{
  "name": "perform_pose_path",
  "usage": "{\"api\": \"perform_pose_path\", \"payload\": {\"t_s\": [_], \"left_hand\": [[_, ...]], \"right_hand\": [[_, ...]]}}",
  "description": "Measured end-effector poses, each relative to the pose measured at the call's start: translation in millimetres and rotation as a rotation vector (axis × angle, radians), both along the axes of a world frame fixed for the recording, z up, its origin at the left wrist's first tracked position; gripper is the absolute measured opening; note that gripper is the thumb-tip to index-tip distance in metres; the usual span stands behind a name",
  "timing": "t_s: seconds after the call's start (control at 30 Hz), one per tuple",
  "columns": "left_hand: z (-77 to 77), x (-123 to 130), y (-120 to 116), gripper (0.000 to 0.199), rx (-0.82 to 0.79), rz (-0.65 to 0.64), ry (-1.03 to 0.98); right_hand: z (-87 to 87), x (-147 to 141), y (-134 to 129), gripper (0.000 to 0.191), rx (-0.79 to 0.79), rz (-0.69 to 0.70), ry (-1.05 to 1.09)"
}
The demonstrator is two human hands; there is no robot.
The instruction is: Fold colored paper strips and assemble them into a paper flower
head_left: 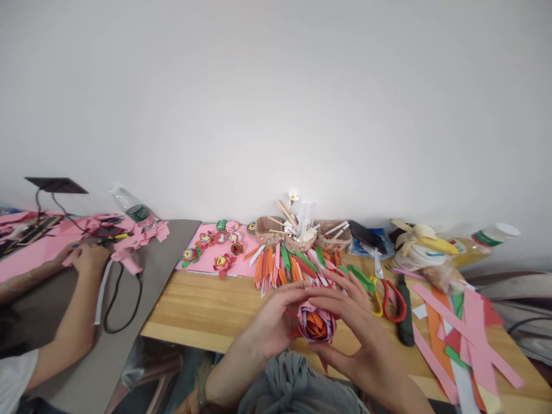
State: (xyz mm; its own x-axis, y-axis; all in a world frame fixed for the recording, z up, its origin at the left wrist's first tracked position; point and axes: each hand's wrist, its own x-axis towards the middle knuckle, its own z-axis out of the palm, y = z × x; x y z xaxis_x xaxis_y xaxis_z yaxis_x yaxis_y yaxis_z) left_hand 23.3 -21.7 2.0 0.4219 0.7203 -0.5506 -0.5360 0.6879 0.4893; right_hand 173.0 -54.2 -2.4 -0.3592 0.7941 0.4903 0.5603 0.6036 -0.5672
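A folded paper flower [317, 323], orange in the middle with pink and purple petals around it, is held at the front edge of the wooden table. My left hand [276, 316] curls around its left side and back. From the right, my right hand [360, 328] cups it, thumb below and fingers arched over the top. Part of the flower's left side and back is hidden by my fingers. Just beyond my hands lie many folded paper strips [276, 270] in orange, green, pink and white. Red-handled scissors [394, 302] and green-handled scissors [362, 279] rest beside my right hand.
Several finished paper flowers [222, 263] sit on a pink sheet [202, 230]. Small woven baskets [269, 231] hold sticks. A black-handled cutter [404, 322], loose paper strips [470, 330] and a white-capped jar [495, 234] are at right. Another person's hands [88, 259] work at the left.
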Motion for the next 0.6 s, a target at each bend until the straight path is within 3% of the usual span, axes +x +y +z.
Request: {"api": "perform_pose_path", "payload": {"t_s": [0.1, 0.2, 0.3, 0.43, 0.6], "left_hand": [[-0.3, -1.2, -5.6, 0.031, 0.221, 0.049, 0.008], [-2.6, -8.1, -12.2, 0.045, 0.648, 0.123, 0.104], [-3.0, -17.0, -16.7, 0.042, 0.987, -0.026, 0.304], [-2.8, -21.1, -17.1, 0.036, 1.153, -0.050, 0.420], [-9.5, -19.5, -14.8, 0.033, 1.180, -0.009, 0.361]], "right_hand": [[0.9, 3.3, 0.1, 0.049, 0.003, -0.026, 0.078], [1.9, 6.2, 0.1, 0.046, -0.058, -0.077, 0.194], [0.9, 6.7, 0.9, 0.045, -0.136, -0.080, 0.371], [-3.9, 4.8, 1.7, 0.041, -0.183, -0.029, 0.516], [-5.2, 5.8, -2.7, 0.042, -0.154, -0.040, 0.451]]}}
